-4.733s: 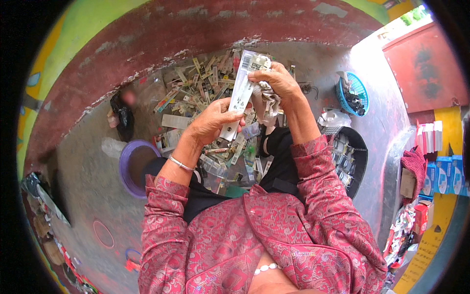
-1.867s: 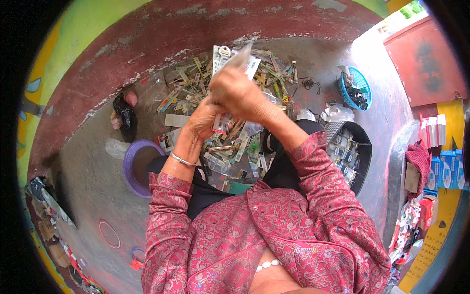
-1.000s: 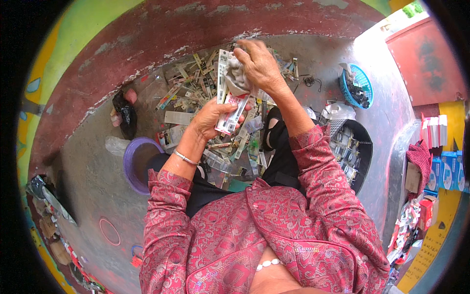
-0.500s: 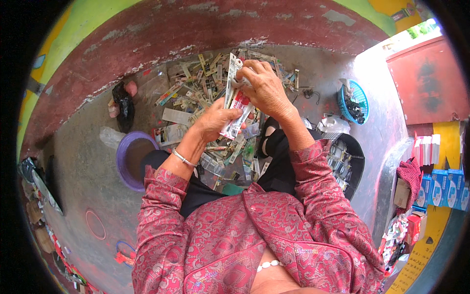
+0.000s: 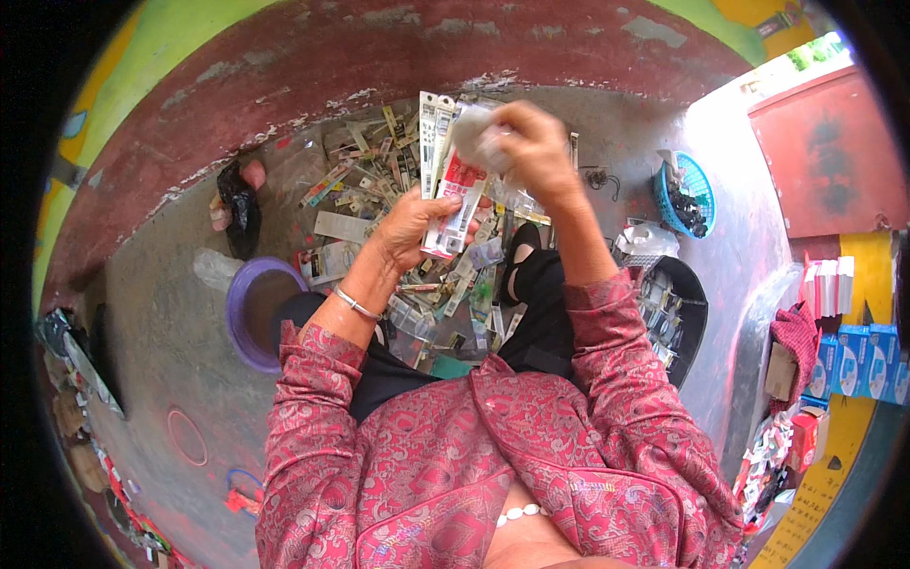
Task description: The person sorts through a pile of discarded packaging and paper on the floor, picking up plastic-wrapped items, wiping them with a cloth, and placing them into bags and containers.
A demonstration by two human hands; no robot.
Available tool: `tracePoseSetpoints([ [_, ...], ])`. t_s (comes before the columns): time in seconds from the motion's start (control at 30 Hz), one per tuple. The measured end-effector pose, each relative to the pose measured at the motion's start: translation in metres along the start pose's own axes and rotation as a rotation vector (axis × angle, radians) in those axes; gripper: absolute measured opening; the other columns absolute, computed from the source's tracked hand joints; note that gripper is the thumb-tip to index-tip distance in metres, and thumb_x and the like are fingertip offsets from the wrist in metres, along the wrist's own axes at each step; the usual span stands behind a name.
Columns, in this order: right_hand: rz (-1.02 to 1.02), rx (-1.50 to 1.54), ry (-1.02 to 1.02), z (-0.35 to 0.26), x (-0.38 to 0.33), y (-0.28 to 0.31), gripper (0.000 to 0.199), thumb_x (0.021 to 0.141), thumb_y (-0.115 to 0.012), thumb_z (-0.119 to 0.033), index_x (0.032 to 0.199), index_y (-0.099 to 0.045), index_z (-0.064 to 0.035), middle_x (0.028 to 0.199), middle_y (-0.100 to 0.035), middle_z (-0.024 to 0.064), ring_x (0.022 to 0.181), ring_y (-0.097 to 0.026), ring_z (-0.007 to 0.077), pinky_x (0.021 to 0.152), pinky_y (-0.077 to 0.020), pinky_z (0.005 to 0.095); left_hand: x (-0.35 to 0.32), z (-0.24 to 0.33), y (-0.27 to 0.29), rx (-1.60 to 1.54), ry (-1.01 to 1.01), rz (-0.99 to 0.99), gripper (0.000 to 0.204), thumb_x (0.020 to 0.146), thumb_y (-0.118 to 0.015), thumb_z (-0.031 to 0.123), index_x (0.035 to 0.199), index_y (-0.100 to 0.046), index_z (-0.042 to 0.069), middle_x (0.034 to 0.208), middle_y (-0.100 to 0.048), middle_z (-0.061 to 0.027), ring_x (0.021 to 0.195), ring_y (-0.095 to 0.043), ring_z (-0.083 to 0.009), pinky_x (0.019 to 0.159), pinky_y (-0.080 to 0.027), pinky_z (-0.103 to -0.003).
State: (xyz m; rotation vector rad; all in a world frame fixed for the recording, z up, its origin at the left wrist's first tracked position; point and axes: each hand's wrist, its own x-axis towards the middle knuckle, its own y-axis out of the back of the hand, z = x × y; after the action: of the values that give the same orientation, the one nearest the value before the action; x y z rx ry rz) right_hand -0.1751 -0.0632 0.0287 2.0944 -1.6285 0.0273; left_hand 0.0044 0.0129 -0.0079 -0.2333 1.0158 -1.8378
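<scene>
My left hand (image 5: 415, 228) is closed round a few long, slim flat packages (image 5: 453, 204), white with a red panel, their upper ends fanned apart. My right hand (image 5: 542, 156), smeared by motion, is pinched on a greyish-white crumpled cloth (image 5: 477, 136) at the upper part of the packages. Whether the cloth touches them is hard to tell. Beneath both hands, a heap of similar slim packages (image 5: 353, 226) is spread over the floor.
A purple basin (image 5: 237, 334) stands at my left, near a black plastic bag (image 5: 244, 213). On the right are a blue basket (image 5: 703, 178) with dark things and a black tub (image 5: 697, 327) holding packages. Blue boxes (image 5: 858, 362) stand farther right.
My right hand and the cloth have moved slightly to the right. The packages in my left hand have shifted a little left and spread apart more.
</scene>
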Motion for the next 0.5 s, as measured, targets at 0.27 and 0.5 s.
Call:
tracePoseSetpoints([
  [0.27,0.044,-0.297,0.214,-0.013,0.000,-0.015,0.024,0.080,-0.053,-0.016,0.103,-0.059,-0.0087,0.094,-0.058,0.0121,0.082,-0.058,0.0283,0.072,-0.0458,0.0355,-0.001,0.002,0.000,0.014,-0.012,-0.005,0.038,0.080,-0.052,0.004,0.116,-0.043,-0.003,0.098,-0.060,-0.0178,0.070,-0.062,-0.0170,0.055,-0.054,-0.027],
  [0.5,0.097,-0.777,0.284,-0.028,-0.007,-0.023,0.027,0.072,-0.062,-0.023,0.094,-0.059,-0.0076,0.088,-0.057,0.0110,0.081,-0.057,0.0281,0.070,-0.0452,0.0368,-0.004,-0.002,-0.008,0.151,-0.016,0.033,0.035,0.079,-0.054,0.008,0.112,-0.045,-0.001,0.091,-0.060,-0.0138,0.067,-0.060,-0.0159,0.050,-0.052,-0.026],
])
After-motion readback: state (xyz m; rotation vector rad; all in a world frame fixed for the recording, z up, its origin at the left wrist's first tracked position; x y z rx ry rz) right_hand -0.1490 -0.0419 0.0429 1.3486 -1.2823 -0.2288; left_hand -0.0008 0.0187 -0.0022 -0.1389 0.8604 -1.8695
